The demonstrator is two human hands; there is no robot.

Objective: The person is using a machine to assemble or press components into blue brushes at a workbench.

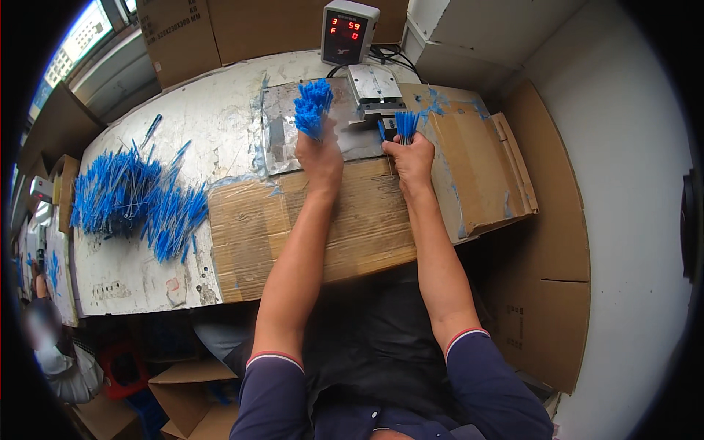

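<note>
My left hand (321, 161), slightly blurred, is closed around a thick bundle of thin wire brushes (313, 106) whose blue bristle ends point away from me. A smaller bunch of blue wire brushes (407, 123) stands up from my closed right hand (414, 159), its pale wire stems running down into the fingers. Just left of that hand sits a small dark block (389, 127) at the front of a metal machine (374, 84). One more blue piece shows beside the block, but whether my right fingers touch it I cannot tell.
A big loose pile of blue wire brushes (117, 191) lies at the table's left, with a blue pen-like tool (152, 130) behind it. Beyond the machine stands a counter box with a red display (350, 33). Cardboard (315, 227) covers the front edge. Another person (62, 359) is at far left.
</note>
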